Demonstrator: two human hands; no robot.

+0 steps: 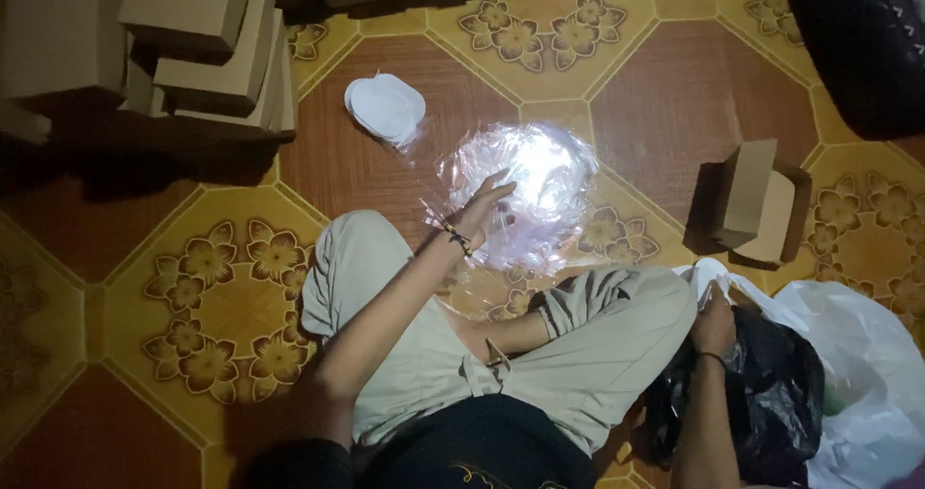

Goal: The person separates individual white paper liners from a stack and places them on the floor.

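1. Person's sitting cross-legged on a tiled floor (674,94) with brown and yellow flower tiles, camera looking straight down at their lap.
2. Left hand (479,210) is stretched out toward 12 o'clock, fingers spread and loose, resting flat on a clear plastic bag (530,195). Nothing is pinched; it's just pressing on the film.
3. That bag lies on the floor right in front of the knees, crinkled, glaring hard under the light. It looks roughly round-ish from here, so I honestly can't call a long axis or tell which way its mouth faces.
4. Right hand (714,320) is down at about 4 o'clock, curled closed on the edge of a black plastic bag (771,393) that sits inside or against a white plastic bag (867,354). Exactly what the fingers have hold of is hidden.
5. If it were me: keep the palm flat on the clear film so it doesn't slide or bunch up, and find the open edge by feel, since the glare hides it.
6. Other stuff: a small stack of white oval lids (385,106) at 11 o'clock from the clear bag, well apart from it; an open cardboard box (756,205) at 3 o'clock; stacked cardboard boxes (207,41) up at 10 o'clock.
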